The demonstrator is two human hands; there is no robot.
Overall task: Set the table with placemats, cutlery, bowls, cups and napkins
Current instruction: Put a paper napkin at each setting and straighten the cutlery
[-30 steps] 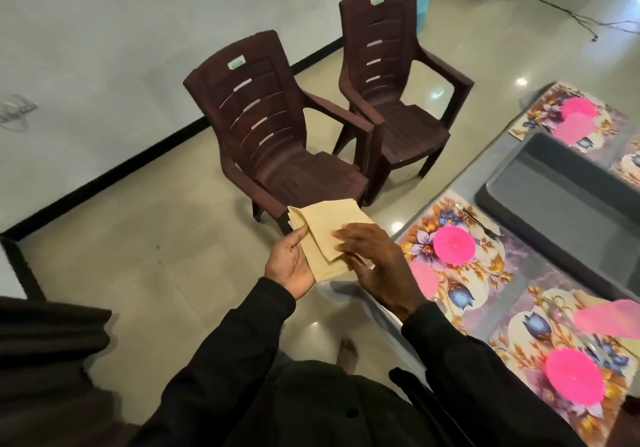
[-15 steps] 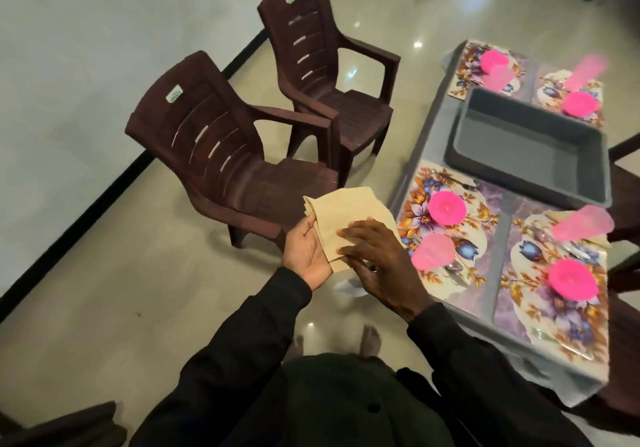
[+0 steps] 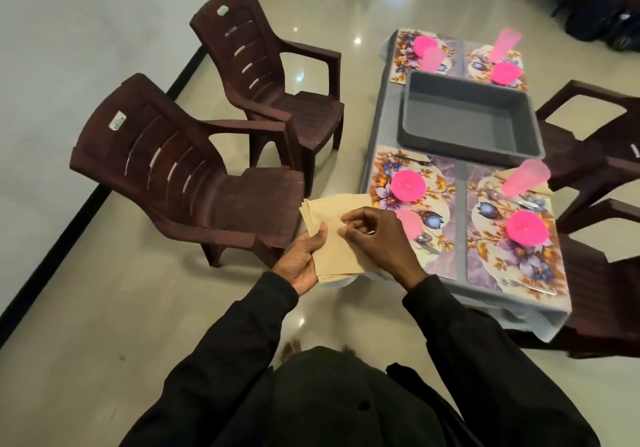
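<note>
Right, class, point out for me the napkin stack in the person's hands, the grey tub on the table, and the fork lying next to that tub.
napkin stack (image 3: 330, 254): head view, on the top sheet's bare lower middle.
grey tub (image 3: 464, 117): head view, on its bare inner floor.
fork (image 3: 410, 159): head view, on its handle.

text: none readable | near chair sticker (image 3: 117, 122); far chair sticker (image 3: 221, 10): blurred

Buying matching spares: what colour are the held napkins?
Pale tan; the napkins show best in the head view.
</note>
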